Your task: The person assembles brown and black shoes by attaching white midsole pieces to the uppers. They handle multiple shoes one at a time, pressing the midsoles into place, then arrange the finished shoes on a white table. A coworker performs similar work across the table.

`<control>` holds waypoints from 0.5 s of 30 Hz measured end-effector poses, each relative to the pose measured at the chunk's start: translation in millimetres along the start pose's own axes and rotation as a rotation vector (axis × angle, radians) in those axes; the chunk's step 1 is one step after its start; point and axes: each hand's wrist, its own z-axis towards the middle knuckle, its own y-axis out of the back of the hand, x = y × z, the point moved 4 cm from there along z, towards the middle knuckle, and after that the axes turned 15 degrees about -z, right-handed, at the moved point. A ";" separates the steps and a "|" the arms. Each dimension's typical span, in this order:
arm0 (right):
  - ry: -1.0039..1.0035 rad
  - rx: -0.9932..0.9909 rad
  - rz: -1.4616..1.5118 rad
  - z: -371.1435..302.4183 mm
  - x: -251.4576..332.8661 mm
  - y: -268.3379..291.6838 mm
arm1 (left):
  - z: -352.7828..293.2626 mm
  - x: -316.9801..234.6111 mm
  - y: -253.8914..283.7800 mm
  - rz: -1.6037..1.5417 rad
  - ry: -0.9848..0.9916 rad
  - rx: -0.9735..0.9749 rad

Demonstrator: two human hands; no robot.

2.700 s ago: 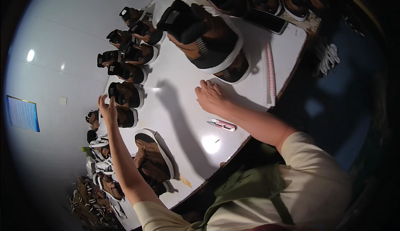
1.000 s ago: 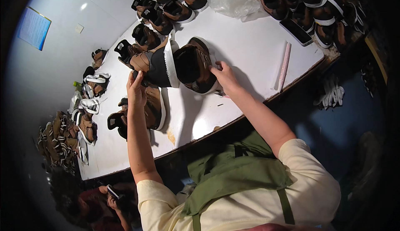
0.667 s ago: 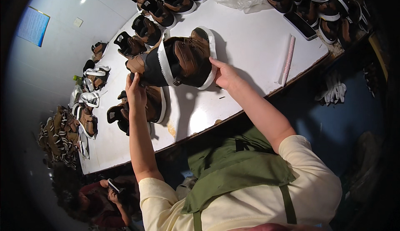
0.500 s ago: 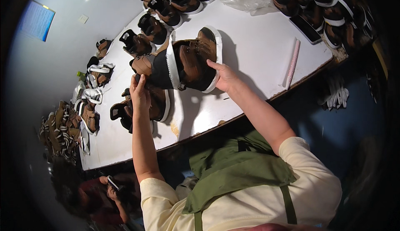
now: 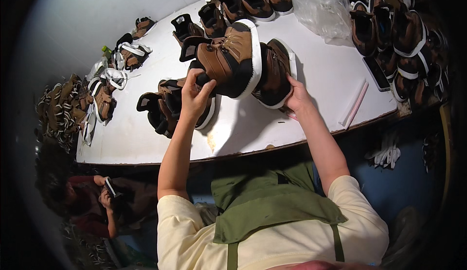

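Left hand (image 5: 194, 94) is clamped on the heel end of a brown leather boot with a thick white sole and black collar (image 5: 228, 58), fingers wrapped over the black cuff. Right hand (image 5: 296, 95) is closed on the toe end of a second, darker brown boot with a white sole rim (image 5: 275, 73), fingers pressed on its underside. Both boots are raised off the white worktable (image 5: 311, 56) and stand side by side between the two hands, soles touching or very nearly so; the contact line cannot be told for certain.

Change noted: half a second ago the pair lay lower and flatter, tops open toward the camera. The left-hand boot has since been turned so that its white sole edge and laced side face the viewer, and the pair sits higher. Judgement: the pair is being turned over in hand and looked at side against side, not set down.

Just below the left hand, another brown and black boot pair (image 5: 168, 107) rests on the table. Beyond the left hand, further boots run in a row (image 5: 233, 2) toward the far edge. Beyond the right hand lies a crumpled clear plastic bag (image 5: 321, 7); to its right, a pale pink rod (image 5: 355, 104) lies near the table edge, with more boots stacked (image 5: 399, 36) past it. A seated person (image 5: 92, 202) is at lower left, apart from this work.
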 end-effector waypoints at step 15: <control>-0.017 0.057 -0.028 -2.7 0.7 -23.5 | -32.6 -31.7 24.0 -0.037 -0.100 -0.173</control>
